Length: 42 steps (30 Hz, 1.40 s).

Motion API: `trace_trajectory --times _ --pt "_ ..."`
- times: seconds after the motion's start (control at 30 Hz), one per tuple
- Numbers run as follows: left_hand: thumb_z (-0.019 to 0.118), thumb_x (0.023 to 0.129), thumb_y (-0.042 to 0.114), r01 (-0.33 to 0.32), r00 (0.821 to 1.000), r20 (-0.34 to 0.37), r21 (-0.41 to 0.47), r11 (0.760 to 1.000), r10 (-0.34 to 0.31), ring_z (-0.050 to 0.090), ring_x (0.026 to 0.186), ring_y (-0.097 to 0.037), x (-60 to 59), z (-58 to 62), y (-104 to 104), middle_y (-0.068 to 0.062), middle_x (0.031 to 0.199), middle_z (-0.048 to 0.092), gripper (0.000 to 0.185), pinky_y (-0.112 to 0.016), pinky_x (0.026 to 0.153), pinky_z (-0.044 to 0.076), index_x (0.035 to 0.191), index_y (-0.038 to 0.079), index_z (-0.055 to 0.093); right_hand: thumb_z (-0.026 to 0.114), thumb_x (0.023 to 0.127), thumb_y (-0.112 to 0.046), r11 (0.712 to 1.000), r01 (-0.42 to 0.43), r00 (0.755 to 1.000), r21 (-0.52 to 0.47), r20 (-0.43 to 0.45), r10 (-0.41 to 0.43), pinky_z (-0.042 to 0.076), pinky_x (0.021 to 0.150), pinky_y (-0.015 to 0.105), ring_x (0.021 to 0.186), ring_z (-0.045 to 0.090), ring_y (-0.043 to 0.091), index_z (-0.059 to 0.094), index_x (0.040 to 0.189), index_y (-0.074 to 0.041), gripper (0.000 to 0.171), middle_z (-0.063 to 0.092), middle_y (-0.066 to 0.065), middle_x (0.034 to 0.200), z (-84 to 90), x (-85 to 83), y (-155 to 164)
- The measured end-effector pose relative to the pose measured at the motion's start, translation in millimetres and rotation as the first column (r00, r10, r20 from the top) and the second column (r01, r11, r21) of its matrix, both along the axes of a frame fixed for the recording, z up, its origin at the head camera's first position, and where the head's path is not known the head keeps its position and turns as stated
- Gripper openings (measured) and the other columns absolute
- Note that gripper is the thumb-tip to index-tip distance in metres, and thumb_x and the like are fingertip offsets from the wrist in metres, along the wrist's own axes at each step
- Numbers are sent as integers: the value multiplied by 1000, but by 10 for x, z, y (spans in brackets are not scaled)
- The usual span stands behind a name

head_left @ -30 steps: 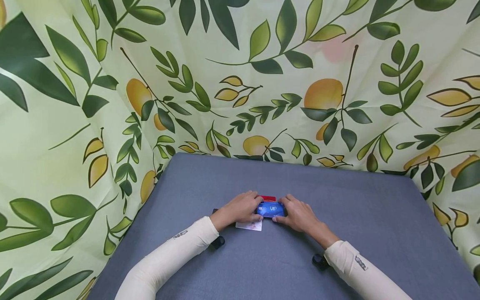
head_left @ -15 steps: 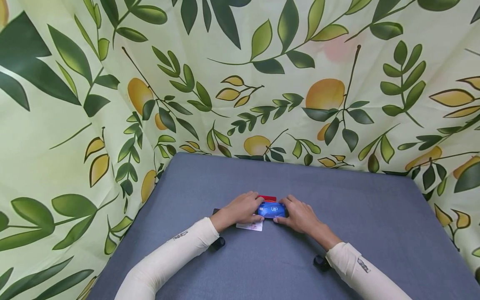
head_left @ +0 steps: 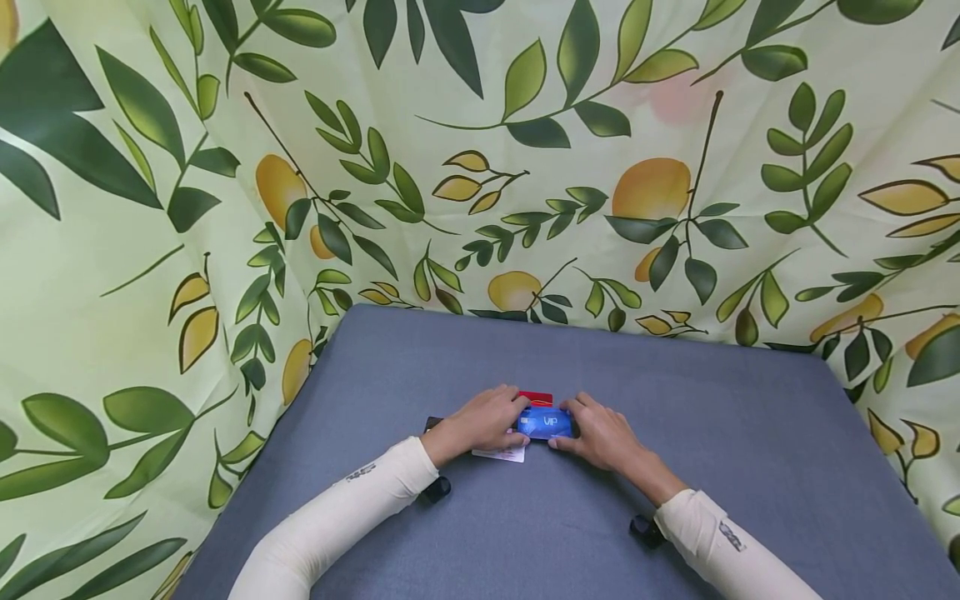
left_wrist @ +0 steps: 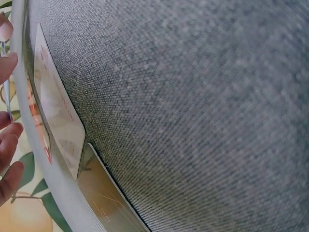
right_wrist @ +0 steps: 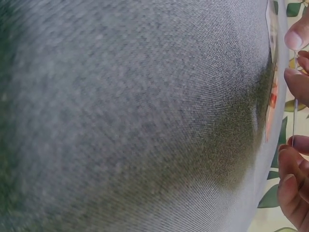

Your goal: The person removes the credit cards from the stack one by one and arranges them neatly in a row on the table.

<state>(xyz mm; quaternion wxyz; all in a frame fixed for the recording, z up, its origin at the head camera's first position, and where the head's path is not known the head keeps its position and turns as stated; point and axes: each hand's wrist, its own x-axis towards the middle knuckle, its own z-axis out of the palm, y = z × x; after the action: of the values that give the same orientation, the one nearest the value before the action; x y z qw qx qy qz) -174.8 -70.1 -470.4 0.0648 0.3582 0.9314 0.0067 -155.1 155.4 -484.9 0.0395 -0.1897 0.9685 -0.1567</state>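
Note:
A blue card (head_left: pixel 543 423) marked "VIP" is held between both hands above the table. My left hand (head_left: pixel 487 421) pinches its left end, and my right hand (head_left: pixel 600 433) pinches its right end, thumbs on the near edge. Both wrist views show this card as a thin edge-on line between the fingertips. Just behind it lies a red card (head_left: pixel 537 398), partly covered. A white card (head_left: pixel 504 454) with red print lies under and in front of my left hand. In the left wrist view a gold-brown card (left_wrist: pixel 108 193) lies beside the white card (left_wrist: pixel 58 101).
The table (head_left: pixel 735 450) has a grey-blue cloth over it. A leaf-and-fruit patterned curtain (head_left: pixel 480 250) stands along its back and left edges. Dark round pieces (head_left: pixel 435 488) hang under both wrists. A dark corner (head_left: pixel 432 423) shows beside the left wrist.
The blue card and both hands have shifted very slightly toward the person. Both hands keep their pinch on it. The red and white cards have stayed in place.

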Motion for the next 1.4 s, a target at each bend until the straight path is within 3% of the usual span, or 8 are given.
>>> trace_trajectory --times 0.63,1.4 --pt "68 91 52 25 1000 -13 24 999 -25 56 105 -14 42 -37 10 -5 127 61 62 -30 95 51 138 13 57 82 79 -48 1000 8 1000 -7 6 -8 56 79 48 87 61 21 66 123 -7 62 63 12 114 -5 62 26" --pt "67 91 54 45 998 -33 6 999 -45 57 115 -16 105 -18 29 -6 129 61 64 -31 101 50 140 13 56 82 79 -49 1000 -4 1000 -12 -2 4 56 79 48 87 61 21 67 122 -7 62 63 10 112 -24 123 62"
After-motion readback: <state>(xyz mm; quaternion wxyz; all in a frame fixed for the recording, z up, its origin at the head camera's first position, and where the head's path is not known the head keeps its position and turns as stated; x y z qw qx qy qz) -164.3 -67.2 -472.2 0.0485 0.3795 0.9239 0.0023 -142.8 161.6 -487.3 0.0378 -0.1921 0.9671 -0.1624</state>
